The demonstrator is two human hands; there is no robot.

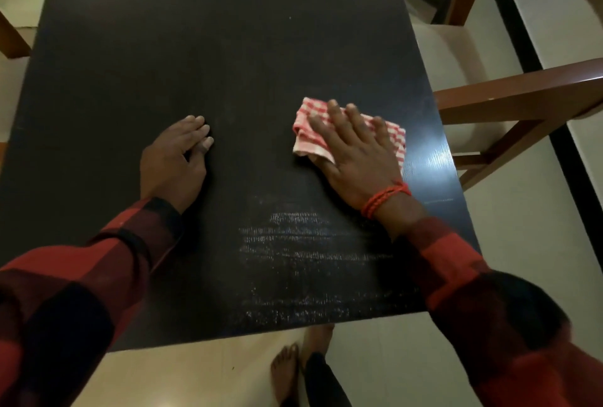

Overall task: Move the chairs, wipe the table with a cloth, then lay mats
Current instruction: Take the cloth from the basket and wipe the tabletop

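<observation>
the right hand (354, 158) lay flat with fingers spread, pressing a folded red and white checked cloth (332, 127) onto the dark table (212, 47) near its right edge. the left hand (174, 158) rested palm down on the bare table, fingers straight and together, holding nothing, well apart from the cloth. pale streaks marked the table close to the near edge, between the two red and black sleeves. a wooden chair (509, 103) with a pale seat stood just beside the table's right side, and bare feet showed on the floor below.
</observation>
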